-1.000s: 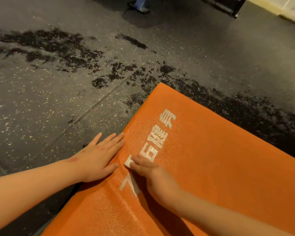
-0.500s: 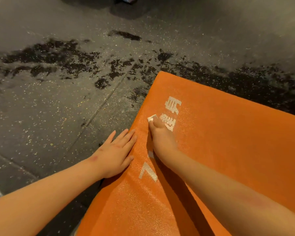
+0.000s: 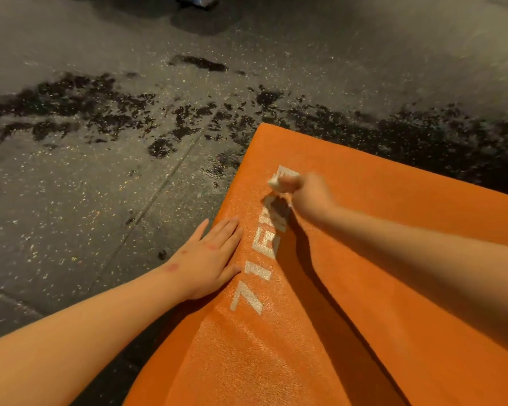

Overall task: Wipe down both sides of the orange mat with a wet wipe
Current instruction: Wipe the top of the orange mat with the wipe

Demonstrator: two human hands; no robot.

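Wipe pinched by my right hand near mat corner; left hand flat, fingers together; lift it and the mat may skid on wet floor

Warm, dim light glints off the wet floor. The right hand is motion-blurred; its arm throws a dark shadow across the orange mat. Wide-angle bending shows at the edges.

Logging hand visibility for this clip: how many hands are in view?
2. The left hand lies flat at the left edge of the orange mat. The right hand, blurred, is farther up near the far corner, gripping the wet wipe.
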